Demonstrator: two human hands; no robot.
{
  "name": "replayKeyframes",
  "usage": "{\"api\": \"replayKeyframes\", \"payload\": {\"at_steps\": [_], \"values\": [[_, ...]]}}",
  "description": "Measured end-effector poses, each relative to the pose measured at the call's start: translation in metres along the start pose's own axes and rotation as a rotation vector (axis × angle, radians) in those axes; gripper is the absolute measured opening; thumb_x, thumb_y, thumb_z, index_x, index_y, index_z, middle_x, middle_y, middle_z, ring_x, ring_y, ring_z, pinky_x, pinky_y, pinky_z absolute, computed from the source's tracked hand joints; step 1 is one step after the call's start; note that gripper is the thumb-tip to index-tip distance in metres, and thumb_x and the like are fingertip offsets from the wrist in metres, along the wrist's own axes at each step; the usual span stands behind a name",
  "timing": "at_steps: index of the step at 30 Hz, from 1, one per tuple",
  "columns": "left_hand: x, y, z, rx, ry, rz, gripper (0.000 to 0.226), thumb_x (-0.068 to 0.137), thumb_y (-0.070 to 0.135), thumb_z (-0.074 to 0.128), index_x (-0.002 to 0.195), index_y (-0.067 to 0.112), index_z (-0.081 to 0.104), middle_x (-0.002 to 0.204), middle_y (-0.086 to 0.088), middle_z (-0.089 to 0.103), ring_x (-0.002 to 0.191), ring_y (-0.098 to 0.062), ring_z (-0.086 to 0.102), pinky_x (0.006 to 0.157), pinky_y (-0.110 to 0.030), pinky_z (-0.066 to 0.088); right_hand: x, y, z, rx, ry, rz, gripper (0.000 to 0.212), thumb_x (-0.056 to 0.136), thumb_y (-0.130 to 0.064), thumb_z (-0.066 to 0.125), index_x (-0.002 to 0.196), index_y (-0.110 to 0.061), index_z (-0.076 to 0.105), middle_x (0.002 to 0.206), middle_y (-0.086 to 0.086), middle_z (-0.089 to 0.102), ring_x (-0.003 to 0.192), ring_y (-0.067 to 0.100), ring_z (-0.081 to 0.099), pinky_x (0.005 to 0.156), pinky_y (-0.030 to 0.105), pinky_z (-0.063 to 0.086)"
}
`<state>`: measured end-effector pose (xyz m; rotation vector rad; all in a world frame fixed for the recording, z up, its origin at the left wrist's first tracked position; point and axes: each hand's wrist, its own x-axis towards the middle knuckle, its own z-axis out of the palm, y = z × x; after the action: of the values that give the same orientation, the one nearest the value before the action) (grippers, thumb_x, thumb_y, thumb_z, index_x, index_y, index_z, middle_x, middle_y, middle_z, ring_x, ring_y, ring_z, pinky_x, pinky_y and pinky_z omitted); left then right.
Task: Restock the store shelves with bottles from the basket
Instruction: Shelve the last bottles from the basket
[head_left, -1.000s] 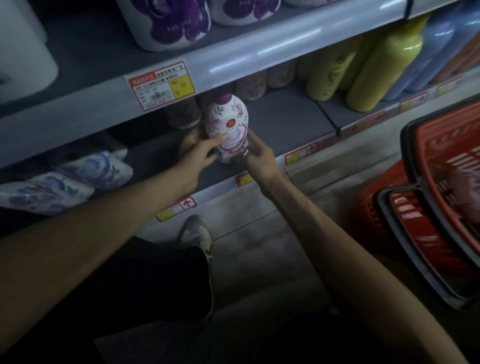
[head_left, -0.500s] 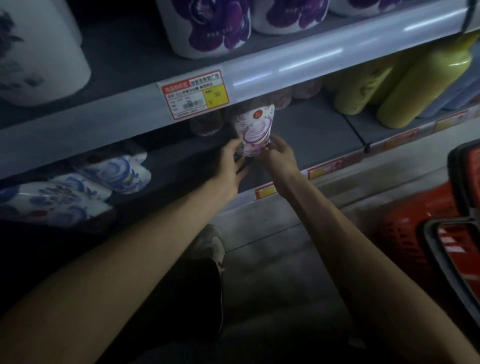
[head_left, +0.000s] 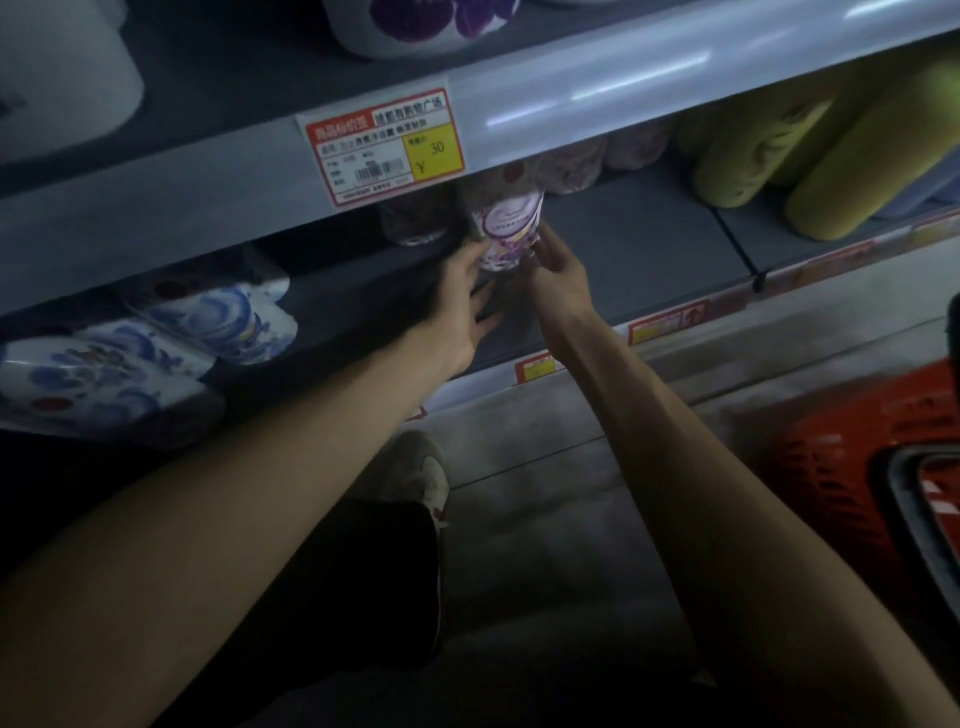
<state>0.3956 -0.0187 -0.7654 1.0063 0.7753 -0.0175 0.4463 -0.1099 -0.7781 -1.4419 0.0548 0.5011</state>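
glossy floral bottle (head_left: 506, 228) on grey shelf (head_left: 628, 244); right hand (head_left: 560, 278) grips it, left hand (head_left: 465, 304) spread alongside.

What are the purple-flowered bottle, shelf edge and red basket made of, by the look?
Purple-flowered bottle: probably plastic, printed wrap, slight sheen.
Shelf edge: glossy painted metal or plastic; it mirrors light streaks.
Red basket: moulded plastic, fairly matte, perforated lattice wall.

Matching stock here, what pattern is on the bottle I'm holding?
The bottle is white with purple floral print; head view.
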Motion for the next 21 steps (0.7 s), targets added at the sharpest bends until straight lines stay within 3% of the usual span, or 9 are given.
{"api": "replayKeyframes", "payload": {"at_steps": [5,8,11,13,17,21], "values": [[0.002,0.001,-0.002,0.009,-0.016,0.008,0.024,0.096,0.043,0.053,0.108,0.034,0.07,0.134,0.014,0.066,0.128,-0.015,0.055,0.111,-0.046,0.039,0.0,0.0,0.002,0.0,-0.012,0.018,0.064,0.085,0.018,0.06,0.144,-0.006,0.058,0.113,0.002,0.074,0.096,0.008,0.07,0.082,0.027,0.059],[0.001,0.001,-0.002,0.023,-0.02,0.011,0.025,0.096,0.043,0.052,0.112,0.034,0.069,0.136,0.015,0.065,0.127,-0.015,0.055,0.111,-0.046,0.04,-0.002,-0.001,0.002,-0.009,-0.024,0.014,0.072,0.082,0.024,0.051,0.148,-0.006,0.054,0.127,0.009,0.072,0.109,0.015,0.07,0.086,0.032,0.059],[-0.001,0.006,-0.004,0.07,-0.008,0.0,0.024,0.097,0.044,0.052,0.11,0.034,0.069,0.135,0.013,0.065,0.122,-0.015,0.058,0.109,-0.045,0.043,-0.006,-0.004,-0.001,-0.082,-0.056,0.02,0.064,0.085,0.019,0.056,0.144,-0.006,0.056,0.113,-0.001,0.074,0.108,0.018,0.07,0.089,0.034,0.058],[-0.007,0.008,-0.008,0.154,0.005,-0.016,0.024,0.098,0.043,0.051,0.115,0.033,0.064,0.14,0.009,0.061,0.119,-0.016,0.057,0.105,-0.042,0.044,-0.012,-0.01,-0.009,-0.33,-0.03,0.001,0.062,0.09,0.008,0.06,0.149,-0.007,0.049,0.117,-0.002,0.07,0.118,0.021,0.064,0.101,0.037,0.052],[-0.024,0.011,-0.014,0.533,-0.009,0.118,0.029,0.099,0.026,0.06,0.128,0.03,0.061,0.13,0.002,0.062,0.118,-0.018,0.058,0.09,-0.029,0.043,-0.032,-0.026,-0.044,-0.993,-0.076,-0.071,0.081,0.094,-0.018,0.069,0.163,-0.014,0.026,0.158,0.018,0.042,0.143,0.034,0.044,0.114,0.037,0.035],[-0.042,0.017,-0.02,0.88,-0.125,0.288,0.042,0.094,0.009,0.07,0.135,0.008,0.061,0.133,-0.017,0.063,0.126,-0.026,0.059,0.096,-0.026,0.046,-0.074,-0.048,-0.071,-1.325,-0.094,-0.107,0.097,0.091,-0.046,0.071,0.165,-0.023,0.013,0.167,0.024,0.014,0.155,0.043,0.014,0.122,0.052,0.031]]}}
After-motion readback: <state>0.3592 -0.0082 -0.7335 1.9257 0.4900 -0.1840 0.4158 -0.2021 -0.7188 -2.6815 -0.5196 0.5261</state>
